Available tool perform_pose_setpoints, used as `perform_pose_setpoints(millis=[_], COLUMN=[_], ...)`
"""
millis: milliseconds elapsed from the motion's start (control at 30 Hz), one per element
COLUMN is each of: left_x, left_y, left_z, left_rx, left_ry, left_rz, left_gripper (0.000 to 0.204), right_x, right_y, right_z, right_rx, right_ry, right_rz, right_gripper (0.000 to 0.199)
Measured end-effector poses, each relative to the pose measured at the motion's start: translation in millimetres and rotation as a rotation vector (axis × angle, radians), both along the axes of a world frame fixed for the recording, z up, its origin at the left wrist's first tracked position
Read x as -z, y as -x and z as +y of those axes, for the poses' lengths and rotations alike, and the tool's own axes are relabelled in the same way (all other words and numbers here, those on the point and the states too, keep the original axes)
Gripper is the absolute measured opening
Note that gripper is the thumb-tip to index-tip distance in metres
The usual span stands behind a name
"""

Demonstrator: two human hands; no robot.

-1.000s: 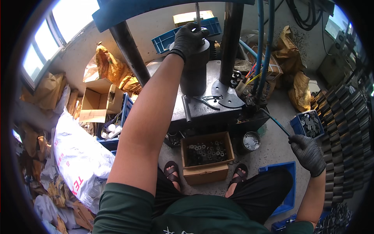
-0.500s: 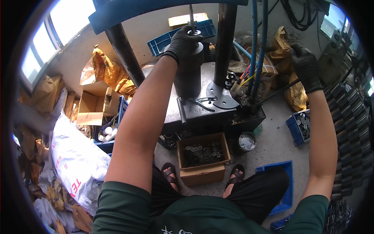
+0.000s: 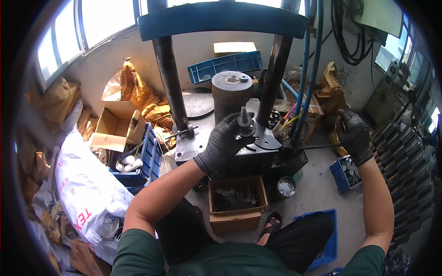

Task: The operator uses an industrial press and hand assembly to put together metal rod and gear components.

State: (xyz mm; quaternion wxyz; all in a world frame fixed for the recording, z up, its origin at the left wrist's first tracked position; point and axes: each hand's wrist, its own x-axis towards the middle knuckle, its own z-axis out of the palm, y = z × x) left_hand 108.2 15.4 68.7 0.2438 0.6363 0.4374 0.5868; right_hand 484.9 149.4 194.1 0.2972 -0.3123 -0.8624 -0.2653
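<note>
Left hand (image 3: pixel 222 143), dark glove, clamped on metal shaft (image 3: pixel 245 119): thumb and fingers wrapped round its thick lower part. Shaft about upright, narrow tip up, wider round collar below; in view it sits in front of the steel cylinder (image 3: pixel 225 94), over the near part of the press table (image 3: pixel 186 149). Shaft's bottom end unclear, dark against glove. Glove and shaft also cover part of the table and the lower cylinder.

Right hand (image 3: pixel 354 133), same dark glove, fingers curled, beside the free end of a dark lever (image 3: pixel 320 146). Can't tell if it grips or touches the lever; contact spot hidden.

Cylinder: dull grey, flat round top with a hole, small shiny metal ring (image 3: pixel 243 77) lying near the top's right edge. Table is smooth scuffed metal; round flat plate (image 3: pixel 195 105) left of cylinder, partly behind the left column (image 3: pixel 169 85). Blue beam (image 3: pixel 225 20) across, smooth, bowed by lens; columns run out of frame above.

Cardboard box (image 3: pixel 235 224) below, open, small rings (image 3: pixel 235 193) inside, deeper ones too dark to count. Blue bin (image 3: pixel 334 239) half hidden by right leg. Stacked metal tubes (image 3: pixel 403 175) far right, fading into black rim. White sack (image 3: pixel 92 184) left, crinkled.
</note>
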Motion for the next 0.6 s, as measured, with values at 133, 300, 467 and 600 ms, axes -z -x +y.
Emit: perform_pose_setpoints(millis=[133, 300, 467, 600], left_x=[25, 30, 27, 59], left_y=[-3, -8, -26, -37], left_z=[-62, -76, -87, -84], left_rx=[-0.105, -0.006, 0.126, 0.257], left_ry=[-0.124, -0.217, -0.198, -0.104], left_rz=[0.498, 0.554, 0.665, 0.467], left_gripper=[0.068, 0.069, 0.067, 0.056], right_x=[44, 126, 189, 196], right_y=[-9, 48, 125, 139], right_z=[-87, -176, -177, -180], right_rx=[-0.154, -0.432, -0.417, -0.446], right_ry=[0.161, 0.932, 2.325, 2.466], right_rz=[-0.145, 0.246, 1.144, 1.279], right_gripper=[0.033, 0.038, 0.066, 0.079])
